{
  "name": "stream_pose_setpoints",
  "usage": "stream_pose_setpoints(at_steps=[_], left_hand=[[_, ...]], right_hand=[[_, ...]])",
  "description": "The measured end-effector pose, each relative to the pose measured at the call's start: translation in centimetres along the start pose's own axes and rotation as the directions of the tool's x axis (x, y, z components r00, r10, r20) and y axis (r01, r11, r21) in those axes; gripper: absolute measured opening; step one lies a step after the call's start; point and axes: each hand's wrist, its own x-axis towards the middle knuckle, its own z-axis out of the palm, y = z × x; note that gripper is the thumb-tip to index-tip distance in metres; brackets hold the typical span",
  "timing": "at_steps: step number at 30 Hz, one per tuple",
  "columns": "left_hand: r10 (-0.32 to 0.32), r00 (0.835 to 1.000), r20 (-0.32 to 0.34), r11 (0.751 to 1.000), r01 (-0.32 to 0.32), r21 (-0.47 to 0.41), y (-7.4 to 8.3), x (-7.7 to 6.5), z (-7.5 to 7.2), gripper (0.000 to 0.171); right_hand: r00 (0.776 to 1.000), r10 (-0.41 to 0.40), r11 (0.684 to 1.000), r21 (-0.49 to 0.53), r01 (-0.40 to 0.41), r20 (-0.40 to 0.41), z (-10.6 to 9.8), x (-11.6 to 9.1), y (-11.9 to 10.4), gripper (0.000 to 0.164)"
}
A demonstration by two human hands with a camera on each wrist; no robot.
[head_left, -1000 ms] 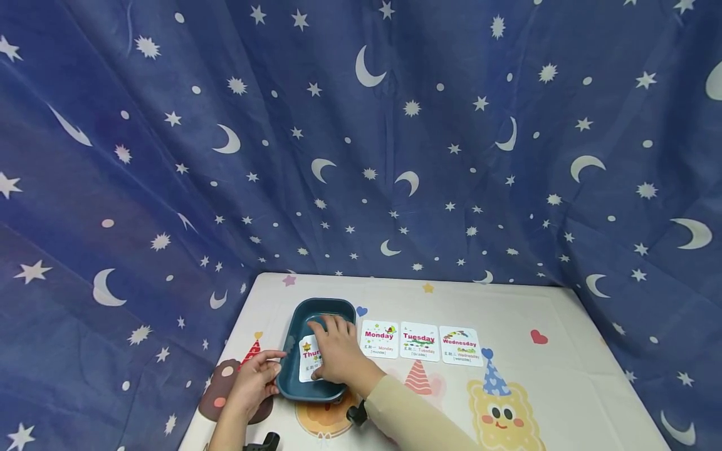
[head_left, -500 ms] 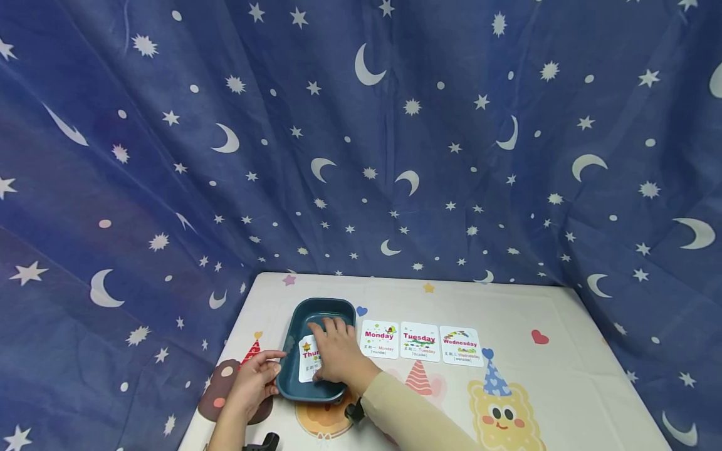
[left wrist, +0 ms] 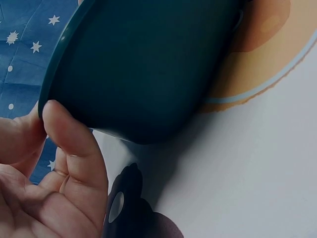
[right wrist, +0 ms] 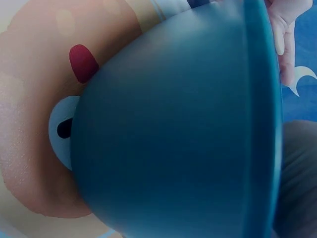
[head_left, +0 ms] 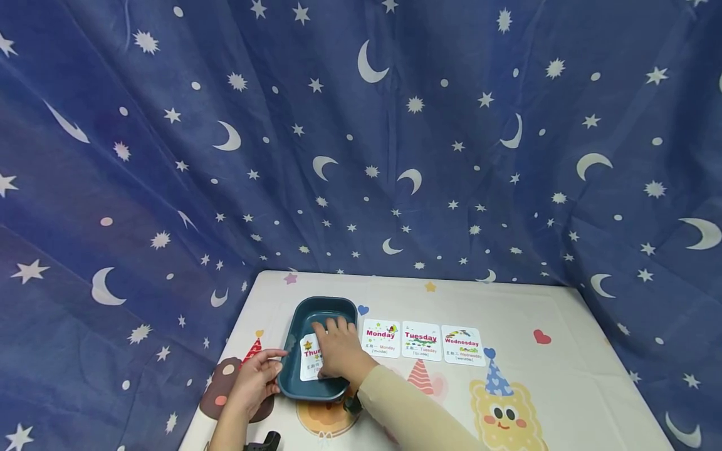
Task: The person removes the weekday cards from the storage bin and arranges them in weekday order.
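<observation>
A dark teal plastic tray [head_left: 324, 305] sits at the left of the table. My left hand [head_left: 256, 383] pinches its left rim; in the left wrist view the thumb [left wrist: 74, 131] presses the outer wall just below the edge. A white day-of-the-week card, whose visible letters read "Thur" [head_left: 309, 369], lies face up inside. My right hand [head_left: 341, 354] reaches over the tray's right side and covers that card's right part, thumb at its near edge and fingers bent past its far edge. In the right wrist view the tray wall [right wrist: 178, 129] hides this hand.
Right of the tray, the Monday [head_left: 381, 338], Tuesday [head_left: 421, 342] and Wednesday [head_left: 462, 346] cards lie face up in a row. The white tablecloth [head_left: 564, 388] carries cartoon prints. A blue curtain [head_left: 361, 144] with stars and moons stands behind and beside the table.
The right hand and forearm shift very slightly over the same card. The left hand, tray and row of cards keep their places; the head view drifts a little.
</observation>
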Motion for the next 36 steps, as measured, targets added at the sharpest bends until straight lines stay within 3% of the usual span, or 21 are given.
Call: stream_pose_setpoints(at_steps=[23, 36], left_hand=[[0.002, 1.0, -0.009, 1.0, -0.002, 0.005, -0.03, 0.08, 0.16, 0.032], [0.0, 1.0, -0.013, 1.0, 0.0, 0.02, -0.05, -0.06, 0.11, 0.032]], right_hand=[[1.0, -0.01, 0.997, -0.073, 0.011, 0.02, 0.19, -0.1, -0.27, 0.095], [1.0, -0.008, 0.997, -0.078, 0.009, 0.008, 0.42, -0.14, -0.26, 0.092]])
